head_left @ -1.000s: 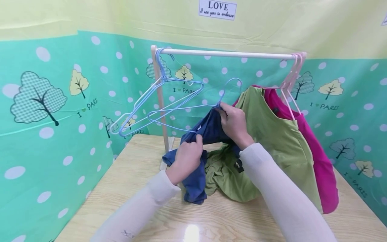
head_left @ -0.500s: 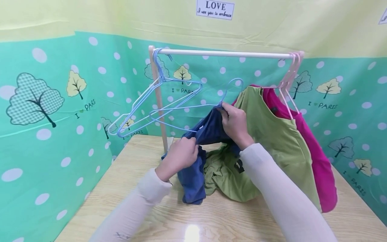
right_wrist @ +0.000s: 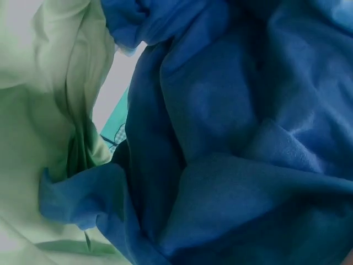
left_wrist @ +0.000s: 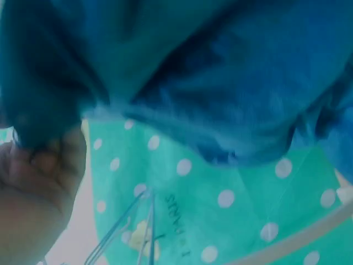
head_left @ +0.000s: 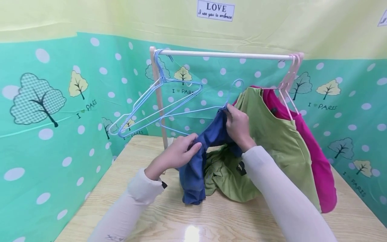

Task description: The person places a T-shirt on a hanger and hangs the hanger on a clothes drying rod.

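In the head view my right hand (head_left: 239,124) pinches the neck of a light-blue wire hanger (head_left: 193,110) together with the collar of a dark blue shirt (head_left: 193,178). The hanger's hook points up, and its left arm sticks out bare to the left. My left hand (head_left: 178,153) grips the shirt's cloth below that arm, thumb toward the right. The shirt hangs down to the table. In the left wrist view the curled fingers of the left hand (left_wrist: 44,176) hold the blue cloth. Blue folds of the shirt (right_wrist: 220,121) fill most of the right wrist view.
A clothes rack with a white bar (head_left: 223,53) stands behind. Several blue and white hangers (head_left: 160,84) hang at its left end. A green garment (head_left: 272,141) and a magenta garment (head_left: 323,174) hang on pink hangers at the right. All stands on a wooden table (head_left: 121,188).
My left hand has shifted left and regrasped the shirt's cloth, its thumb now toward the right. The hanger and right hand have moved slightly right; more of the hanger's left arm is bare.
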`<state>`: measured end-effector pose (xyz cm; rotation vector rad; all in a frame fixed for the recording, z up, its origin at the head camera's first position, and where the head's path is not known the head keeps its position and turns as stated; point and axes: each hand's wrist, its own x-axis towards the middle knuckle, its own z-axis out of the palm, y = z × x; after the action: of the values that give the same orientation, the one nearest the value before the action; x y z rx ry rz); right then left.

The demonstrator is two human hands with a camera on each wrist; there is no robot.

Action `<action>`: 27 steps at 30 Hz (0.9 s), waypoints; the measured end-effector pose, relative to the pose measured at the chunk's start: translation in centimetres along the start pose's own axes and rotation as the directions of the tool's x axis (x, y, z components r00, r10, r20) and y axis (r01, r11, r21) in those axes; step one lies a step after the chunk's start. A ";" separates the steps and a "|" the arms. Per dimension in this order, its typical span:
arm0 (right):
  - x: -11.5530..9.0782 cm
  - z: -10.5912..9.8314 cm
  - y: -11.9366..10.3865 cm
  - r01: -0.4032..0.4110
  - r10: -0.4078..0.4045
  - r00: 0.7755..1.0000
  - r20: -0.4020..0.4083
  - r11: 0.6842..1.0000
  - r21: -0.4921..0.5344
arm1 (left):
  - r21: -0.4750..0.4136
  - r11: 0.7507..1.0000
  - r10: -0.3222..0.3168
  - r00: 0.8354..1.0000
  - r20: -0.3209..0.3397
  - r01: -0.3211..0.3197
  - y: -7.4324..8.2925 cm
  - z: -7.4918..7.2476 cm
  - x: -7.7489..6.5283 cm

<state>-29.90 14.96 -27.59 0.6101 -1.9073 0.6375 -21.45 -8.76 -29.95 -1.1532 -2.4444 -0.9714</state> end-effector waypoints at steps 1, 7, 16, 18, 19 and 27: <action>-0.1 0.0 0.1 -0.007 0.007 1.000 0.001 1.000 -0.006 | 0.013 1.000 -0.004 1.000 -0.019 0.004 0.0 -0.3 -0.1; -0.5 -0.2 0.5 -0.021 0.022 0.999 0.036 1.000 -0.019 | 0.073 0.997 0.005 0.981 -0.194 0.009 0.0 -2.5 -1.0; -1.1 -0.4 1.5 -0.043 0.047 0.996 0.070 0.997 -0.057 | 0.133 0.991 0.046 0.888 -0.457 0.017 -0.7 -6.2 -2.1; -1.3 -0.5 1.5 -0.030 0.035 0.996 0.087 0.998 -0.058 | 0.143 0.989 0.042 0.872 -0.488 0.033 -0.9 -6.7 -2.2; -1.3 -0.6 1.4 -0.020 0.025 0.995 0.096 0.998 -0.057 | 0.149 0.988 0.040 0.865 -0.500 0.040 -0.8 -6.9 -2.3; -1.5 -1.0 1.5 0.040 -0.035 0.989 0.144 0.999 -0.033 | 0.168 0.984 0.035 0.865 -0.501 0.058 -0.5 -8.4 -2.6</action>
<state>-29.71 16.91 -28.87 0.6831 -2.0317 0.5465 -20.52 -16.14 -25.30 -0.7098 -2.0621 -0.8963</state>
